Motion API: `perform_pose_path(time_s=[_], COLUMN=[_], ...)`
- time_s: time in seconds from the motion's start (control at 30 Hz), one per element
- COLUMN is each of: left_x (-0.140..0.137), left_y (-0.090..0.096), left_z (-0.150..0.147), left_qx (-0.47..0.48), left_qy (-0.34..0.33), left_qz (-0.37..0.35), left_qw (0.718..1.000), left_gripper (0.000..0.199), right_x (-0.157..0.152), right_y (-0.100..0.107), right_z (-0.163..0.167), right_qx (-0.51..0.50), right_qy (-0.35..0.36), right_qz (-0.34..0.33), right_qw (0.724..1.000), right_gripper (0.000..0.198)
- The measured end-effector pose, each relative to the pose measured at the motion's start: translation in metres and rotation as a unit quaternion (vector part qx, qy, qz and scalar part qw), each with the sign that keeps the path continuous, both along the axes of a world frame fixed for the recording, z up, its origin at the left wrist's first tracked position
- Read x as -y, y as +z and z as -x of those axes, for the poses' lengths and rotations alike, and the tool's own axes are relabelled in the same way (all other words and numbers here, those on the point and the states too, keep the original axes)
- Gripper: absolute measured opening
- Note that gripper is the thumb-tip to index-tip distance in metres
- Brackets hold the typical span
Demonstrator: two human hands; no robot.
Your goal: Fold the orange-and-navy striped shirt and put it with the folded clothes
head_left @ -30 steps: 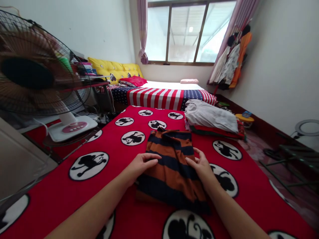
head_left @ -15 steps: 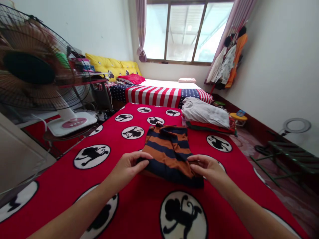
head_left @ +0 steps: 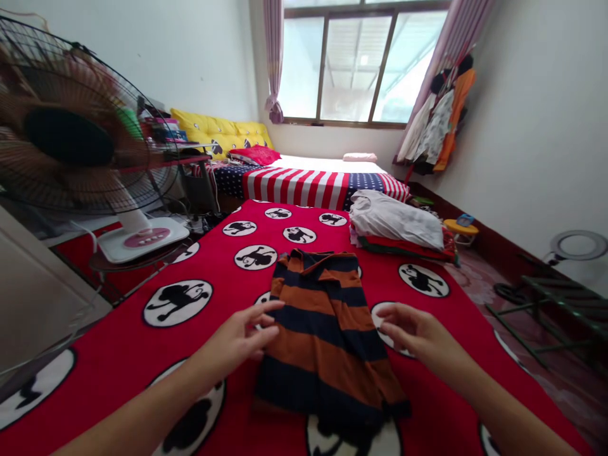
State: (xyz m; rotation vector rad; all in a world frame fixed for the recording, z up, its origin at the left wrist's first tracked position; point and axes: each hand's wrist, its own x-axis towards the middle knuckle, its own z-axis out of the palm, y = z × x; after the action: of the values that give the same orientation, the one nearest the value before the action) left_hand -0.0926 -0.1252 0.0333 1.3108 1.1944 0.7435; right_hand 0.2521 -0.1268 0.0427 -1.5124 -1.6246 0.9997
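Observation:
A striped shirt (head_left: 323, 329) in orange-brown and navy lies folded lengthwise on the red blanket (head_left: 266, 297), its collar end pointing away from me and its hem towards me. My left hand (head_left: 249, 329) is at the shirt's left edge, fingers apart and holding nothing; whether its fingertips touch the cloth I cannot tell. On the other side, my right hand (head_left: 411, 326) hovers just off the right edge, fingers curved and apart, with nothing in it.
Beyond the shirt at the right is a stack of folded clothes (head_left: 396, 221), a grey one on top. An electric fan (head_left: 71, 139) stands at the left on a stool. A green folding stool (head_left: 555, 310) and a ring light (head_left: 577, 246) are at the right.
Both hands have let go of the shirt's near edge and moved apart slightly. The lower part, which was folded up, now lies spread out towards me.

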Motion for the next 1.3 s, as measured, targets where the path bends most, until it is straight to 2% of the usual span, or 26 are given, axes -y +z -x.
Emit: perform_pose_path(time_s=[0.1, 0.17, 0.27, 0.33, 0.4, 0.5, 0.57, 0.73, 0.83, 0.93, 1.0, 1.17, 1.23, 1.3], left_x=[-0.049, -0.079, -0.11, -0.119, -0.121, -0.114, -0.109, -0.107, -0.11, -0.112, -0.112, -0.112, -0.111, -0.112], left_y=[0.016, 0.02, 0.014, 0.007, 0.002, 0.002, 0.004, 0.004, -0.001, -0.006, -0.008, -0.009, -0.009, -0.01], left_z=[-0.013, -0.025, -0.043, -0.051, -0.055, -0.052, -0.045, -0.034, -0.035, -0.036, -0.036, -0.036, -0.036, -0.037], left_qx=[0.036, 0.003, -0.094, -0.15, -0.177, -0.169, -0.163, -0.177, -0.191, -0.204, -0.209, -0.225, -0.229, -0.228], left_qy=[0.027, 0.053, 0.07, 0.06, 0.06, 0.096, 0.118, 0.109, 0.081, 0.069, 0.064, 0.056, 0.057, 0.061], left_qz=[0.001, -0.032, -0.147, -0.223, -0.263, -0.277, -0.288, -0.308, -0.298, -0.286, -0.27, -0.26, -0.264, -0.266], left_qw=[0.999, 0.998, 0.982, 0.962, 0.946, 0.941, 0.936, 0.928, 0.932, 0.934, 0.938, 0.937, 0.935, 0.935], left_gripper=[0.069, 0.066, 0.059, 0.051, 0.038, 0.022, 0.021, 0.019, 0.018, 0.021, 0.023, 0.028, 0.03, 0.032], right_x=[-0.045, -0.072, -0.102, -0.115, -0.123, -0.132, -0.138, -0.142, -0.133, -0.125, -0.123, -0.129, -0.128, -0.125], right_y=[0.01, 0.009, 0.001, -0.001, 0.001, 0.008, 0.011, 0.01, 0.004, 0.0, 0.0, 0.0, -0.001, 0.0], right_z=[0.002, 0.01, 0.03, 0.045, 0.056, 0.061, 0.056, 0.043, 0.054, 0.067, 0.07, 0.056, 0.052, 0.052], right_qx=[0.069, 0.08, 0.057, 0.105, 0.215, 0.329, 0.335, 0.269, 0.268, 0.341, 0.36, 0.343, 0.352, 0.353], right_qy=[-0.051, -0.053, -0.038, -0.043, -0.048, -0.049, -0.067, -0.153, -0.076, -0.01, -0.027, -0.129, -0.131, -0.137], right_qz=[-0.094, -0.134, -0.146, -0.164, -0.175, -0.155, -0.153, -0.182, -0.167, -0.133, -0.131, -0.144, -0.119, -0.122], right_qw=[0.992, 0.986, 0.987, 0.98, 0.96, 0.93, 0.927, 0.933, 0.946, 0.93, 0.923, 0.919, 0.919, 0.917], right_gripper=[0.023, 0.02, 0.025, 0.033, 0.035, 0.015, 0.007, 0.021, 0.016, 0.012, 0.011, 0.012, 0.011, 0.012])
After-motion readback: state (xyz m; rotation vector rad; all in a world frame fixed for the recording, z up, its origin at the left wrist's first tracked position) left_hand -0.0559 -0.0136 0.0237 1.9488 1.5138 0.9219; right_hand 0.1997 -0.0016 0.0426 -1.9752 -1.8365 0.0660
